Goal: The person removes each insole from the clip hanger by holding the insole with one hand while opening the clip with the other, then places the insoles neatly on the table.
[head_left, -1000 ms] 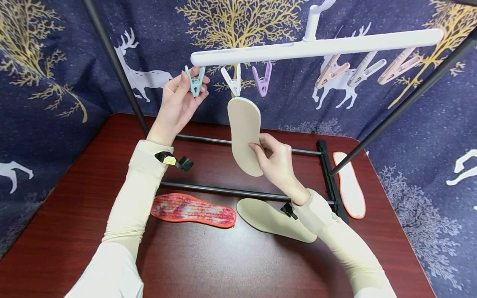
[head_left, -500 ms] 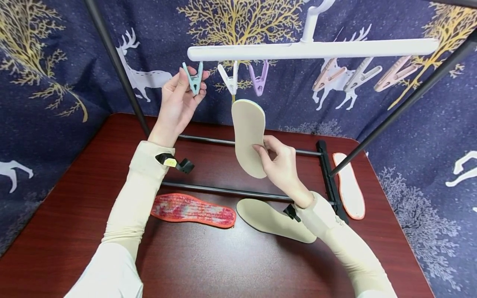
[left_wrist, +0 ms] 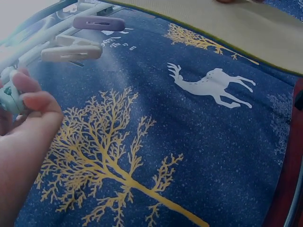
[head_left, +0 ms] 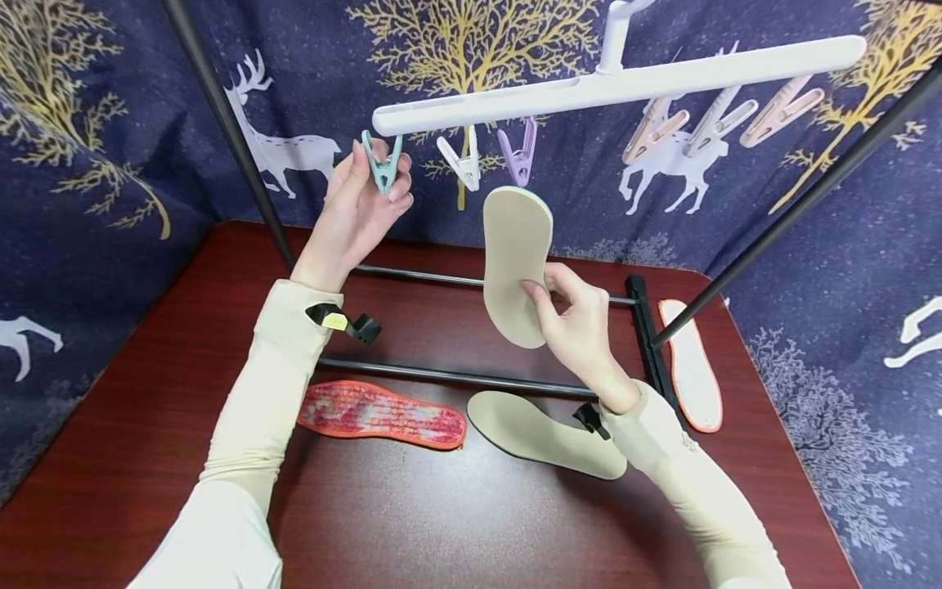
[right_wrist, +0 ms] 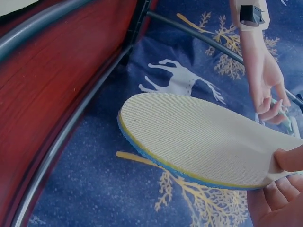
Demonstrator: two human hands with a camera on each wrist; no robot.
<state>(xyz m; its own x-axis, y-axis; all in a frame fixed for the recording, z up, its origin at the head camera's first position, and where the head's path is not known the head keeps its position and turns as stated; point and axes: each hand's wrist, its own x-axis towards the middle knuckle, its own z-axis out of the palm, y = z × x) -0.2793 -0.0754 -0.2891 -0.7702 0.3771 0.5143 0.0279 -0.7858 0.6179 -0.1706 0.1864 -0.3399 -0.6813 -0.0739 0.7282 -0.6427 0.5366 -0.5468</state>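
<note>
In the head view my left hand (head_left: 352, 204) grips a teal clothespin (head_left: 383, 176) under the left end of a white clip hanger (head_left: 545, 98). A beige insole (head_left: 515, 237) stands upright in my right hand (head_left: 585, 331), pinched along its right edge with the thumb in front. Its top edge is just below a purple clothespin (head_left: 520, 155); whether they touch I cannot tell. To the left of that hangs a white clothespin (head_left: 464, 164). The right wrist view shows a blue layer under the insole's ribbed face (right_wrist: 189, 137).
On the dark red table (head_left: 412, 523) lie a red patterned insole (head_left: 379, 415), a second beige insole (head_left: 540, 433) and a white insole with orange edging (head_left: 692, 368). Black rack bars (head_left: 456, 378) cross the table. Pink and grey clothespins (head_left: 710, 123) hang at the hanger's right side.
The beige insole has moved right with my right hand, from below the white clothespin to below the purple one. The hanger has tilted, right end higher. My left hand stays on the teal clothespin.
</note>
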